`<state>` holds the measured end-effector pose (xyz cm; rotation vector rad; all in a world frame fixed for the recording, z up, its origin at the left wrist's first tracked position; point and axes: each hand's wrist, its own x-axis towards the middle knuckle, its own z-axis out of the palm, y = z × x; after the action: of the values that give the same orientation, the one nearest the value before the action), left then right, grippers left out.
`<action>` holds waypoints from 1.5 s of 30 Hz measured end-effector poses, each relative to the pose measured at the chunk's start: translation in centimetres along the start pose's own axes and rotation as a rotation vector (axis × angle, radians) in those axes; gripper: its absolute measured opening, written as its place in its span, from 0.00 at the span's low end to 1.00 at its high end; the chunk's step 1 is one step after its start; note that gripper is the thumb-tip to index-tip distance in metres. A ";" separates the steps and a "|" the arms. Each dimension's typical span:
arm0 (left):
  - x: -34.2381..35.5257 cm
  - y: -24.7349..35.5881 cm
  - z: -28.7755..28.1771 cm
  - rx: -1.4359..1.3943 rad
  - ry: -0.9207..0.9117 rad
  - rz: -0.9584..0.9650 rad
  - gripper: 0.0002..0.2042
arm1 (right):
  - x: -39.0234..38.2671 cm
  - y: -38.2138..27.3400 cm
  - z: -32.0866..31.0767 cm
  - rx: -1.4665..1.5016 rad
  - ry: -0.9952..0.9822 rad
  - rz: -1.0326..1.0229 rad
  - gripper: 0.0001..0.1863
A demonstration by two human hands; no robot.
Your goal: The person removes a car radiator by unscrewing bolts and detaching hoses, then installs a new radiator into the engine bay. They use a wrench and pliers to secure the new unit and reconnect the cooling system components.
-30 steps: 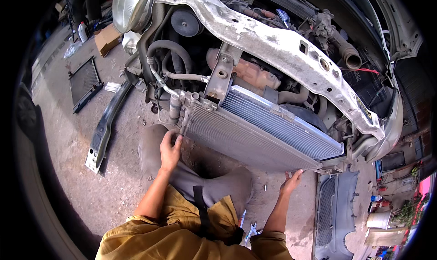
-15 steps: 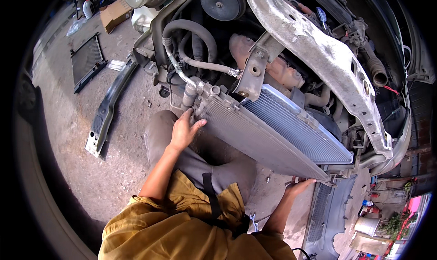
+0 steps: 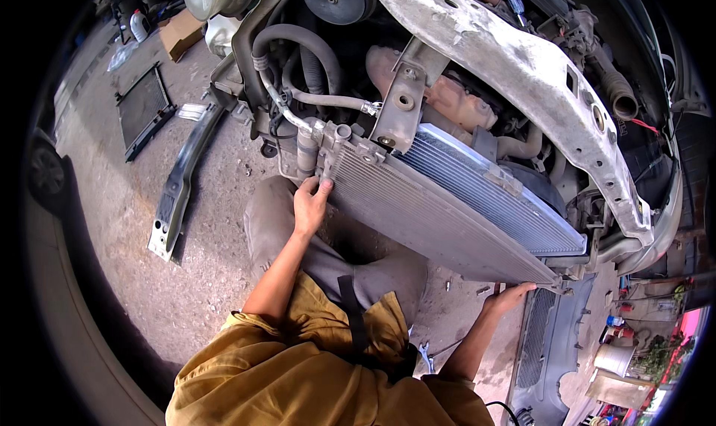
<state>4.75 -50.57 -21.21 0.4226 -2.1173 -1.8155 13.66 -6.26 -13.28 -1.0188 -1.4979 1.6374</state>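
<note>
A wide grey air-conditioning condenser [image 3: 425, 210] slants across the front of a car's engine bay. My left hand [image 3: 310, 204] is closed on its left end, just below the upright cylinder [image 3: 306, 152] at that end, thumb on the front face. Under the far right corner, my right hand [image 3: 512, 297] supports the lower edge; its fingers are partly hidden behind the condenser. Behind it stands a cleaner, silvery radiator [image 3: 488, 191]. A metal pipe and a grey hose [image 3: 317, 42] run from the condenser's left end into the engine bay.
A pale metal crossmember [image 3: 514, 76] with a hanging bracket [image 3: 403, 98] spans above. On the ground lie a dark metal bar [image 3: 183, 180], another radiator [image 3: 145, 109], a wrench [image 3: 426, 357] and a large grey panel [image 3: 548, 351]. A cardboard box [image 3: 181, 35] sits farther off.
My left hand has turned its thumb up against the condenser's end and gripped it more closely. The right hand keeps its place under the right corner. The whole view has shifted slightly.
</note>
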 end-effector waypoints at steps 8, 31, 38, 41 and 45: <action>-0.8 1.2 1.1 -0.059 0.028 -0.059 0.25 | 0.1 -4.0 0.1 -0.027 0.048 -0.045 0.46; -0.5 2.4 0.1 -0.082 -0.072 -0.047 0.22 | 2.1 -2.6 -1.1 -0.126 0.032 -0.019 0.45; -1.1 3.2 0.0 -0.155 -0.110 -0.014 0.23 | 2.0 -2.9 -2.5 0.452 0.198 -0.167 0.28; -0.8 2.9 0.0 -0.146 -0.143 -0.032 0.25 | 2.1 -3.8 -3.2 0.550 0.180 -0.176 0.18; -0.2 0.1 -0.8 -0.222 -0.184 -0.063 0.26 | 1.7 -5.8 -3.0 0.580 0.188 -0.191 0.15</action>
<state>5.26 -51.22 -21.03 0.2792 -2.0041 -2.1720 15.46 -2.84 -7.75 -0.6598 -0.8814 1.6430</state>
